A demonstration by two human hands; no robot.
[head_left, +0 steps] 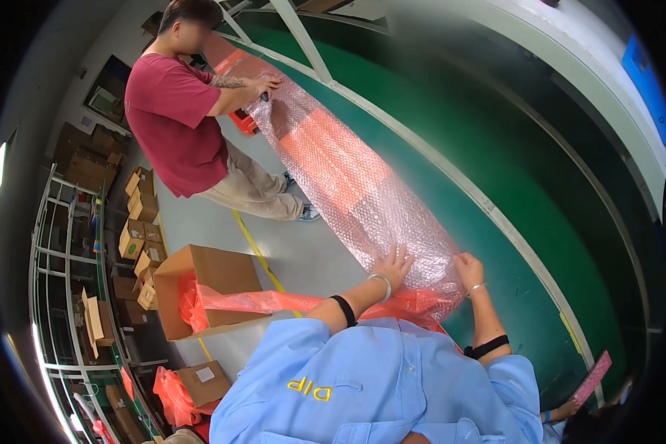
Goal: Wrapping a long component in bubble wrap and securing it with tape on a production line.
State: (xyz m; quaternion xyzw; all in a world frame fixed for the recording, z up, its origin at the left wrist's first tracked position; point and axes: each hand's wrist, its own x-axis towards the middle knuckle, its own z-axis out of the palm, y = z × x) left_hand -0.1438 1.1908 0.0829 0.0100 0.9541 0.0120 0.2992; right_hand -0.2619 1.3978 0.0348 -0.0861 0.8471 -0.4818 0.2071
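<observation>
Both hands (429, 268) on bubble wrap (348, 177)

This is a packing room in a factory or warehouse. A long green work table (496, 170) with a pale edge runs across the room. A big sheet of pink bubble wrap (348, 177) lies along it. Brown cardboard boxes (137, 237) are piled on the grey floor (303, 251), and one big open box (207, 285) holds orange plastic. Metal shelves (66, 296) stand at the side.
</observation>
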